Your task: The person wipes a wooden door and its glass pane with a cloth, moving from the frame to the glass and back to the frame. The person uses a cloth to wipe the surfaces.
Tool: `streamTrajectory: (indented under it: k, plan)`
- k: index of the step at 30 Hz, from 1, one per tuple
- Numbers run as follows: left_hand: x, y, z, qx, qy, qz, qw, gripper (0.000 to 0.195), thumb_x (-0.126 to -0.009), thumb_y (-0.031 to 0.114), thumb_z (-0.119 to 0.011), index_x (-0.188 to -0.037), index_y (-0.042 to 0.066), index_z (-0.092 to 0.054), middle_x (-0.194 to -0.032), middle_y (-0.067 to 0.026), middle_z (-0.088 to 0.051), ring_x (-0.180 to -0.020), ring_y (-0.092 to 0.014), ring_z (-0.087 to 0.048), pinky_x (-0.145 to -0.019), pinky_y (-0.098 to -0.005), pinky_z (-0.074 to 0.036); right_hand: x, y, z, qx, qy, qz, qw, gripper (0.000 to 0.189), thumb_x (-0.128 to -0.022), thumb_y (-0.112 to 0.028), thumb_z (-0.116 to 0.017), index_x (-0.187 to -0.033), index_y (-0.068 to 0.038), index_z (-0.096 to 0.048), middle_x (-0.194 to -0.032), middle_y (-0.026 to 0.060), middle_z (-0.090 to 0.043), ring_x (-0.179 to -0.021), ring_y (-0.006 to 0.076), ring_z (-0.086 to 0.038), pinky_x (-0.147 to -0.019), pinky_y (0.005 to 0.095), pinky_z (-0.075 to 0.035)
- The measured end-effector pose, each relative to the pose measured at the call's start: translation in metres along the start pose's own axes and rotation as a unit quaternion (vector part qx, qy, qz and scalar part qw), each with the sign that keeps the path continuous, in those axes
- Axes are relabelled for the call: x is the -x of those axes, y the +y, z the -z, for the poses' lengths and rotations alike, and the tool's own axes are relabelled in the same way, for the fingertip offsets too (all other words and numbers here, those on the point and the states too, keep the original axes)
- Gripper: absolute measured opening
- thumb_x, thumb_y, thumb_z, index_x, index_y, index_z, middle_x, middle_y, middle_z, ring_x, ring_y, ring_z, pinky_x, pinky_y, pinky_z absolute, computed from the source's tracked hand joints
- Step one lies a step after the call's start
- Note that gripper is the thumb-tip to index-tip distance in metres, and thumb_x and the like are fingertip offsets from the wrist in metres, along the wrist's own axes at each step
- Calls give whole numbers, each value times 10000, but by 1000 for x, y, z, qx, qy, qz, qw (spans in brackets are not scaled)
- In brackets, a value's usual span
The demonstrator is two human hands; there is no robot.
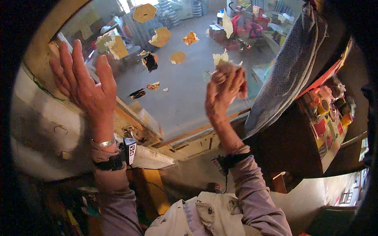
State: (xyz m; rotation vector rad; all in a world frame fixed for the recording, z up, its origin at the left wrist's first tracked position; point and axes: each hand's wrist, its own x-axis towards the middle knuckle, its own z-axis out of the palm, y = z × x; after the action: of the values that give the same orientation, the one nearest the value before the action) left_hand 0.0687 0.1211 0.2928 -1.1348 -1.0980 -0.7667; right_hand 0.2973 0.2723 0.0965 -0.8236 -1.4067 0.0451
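Observation:
Before me is a window's glass pane point(177, 109) in a worn wooden frame point(195, 129). Torn paper scraps stick to it, among them a hexagonal one point(144, 13), a yellowish torn patch point(119, 48) and a black scrap point(150, 62). My right hand point(220, 97), blurred, is at the pane with a crumpled brownish-red cloth point(242, 85) under its fingers. Just above those fingers is a pale paper remnant point(220, 57). My left hand point(91, 85) is spread, holding nothing, over the frame's left side; whether its palm touches the wood I cannot tell.
A grey patterned curtain point(283, 70) hangs along the pane's right side. Further right, small items point(323, 106) lie on a dark cabinet point(280, 147). A metal latch point(130, 131) sits on the lower left frame. Through the glass, stacked chairs point(168, 14) and red chairs point(245, 26) show.

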Motion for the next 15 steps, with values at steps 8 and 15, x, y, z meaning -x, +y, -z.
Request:
streamTrajectory:
  k: [8, 15]
  plan:
    - [3, 3, -4, 10, -21, 0, 1000, 500, -952, 400, -616, -1380, 145, -583, -1514, -73, -489, -1397, -435, -383, -1117, -563, -276, 70, -64, -29, -32, -63, -54, 996, 786, -871, -376, -676, -1552, -163, -346, -1633, 290, -95, -1450, 581, -99, -1131, 704, -85]
    - [1, 8, -6, 7, -12, -12, 1000, 514, -950, 423, -592, -1390, 159, -567, -1523, -82, -472, -1374, -442, -391, -1103, -584, -263, 110, -99, -44, -50, -106, -37, 992, 797, -824, -358, -724, -1531, -186, -401, -1614, 292, -164, -1442, 571, -141, -1121, 716, -96]
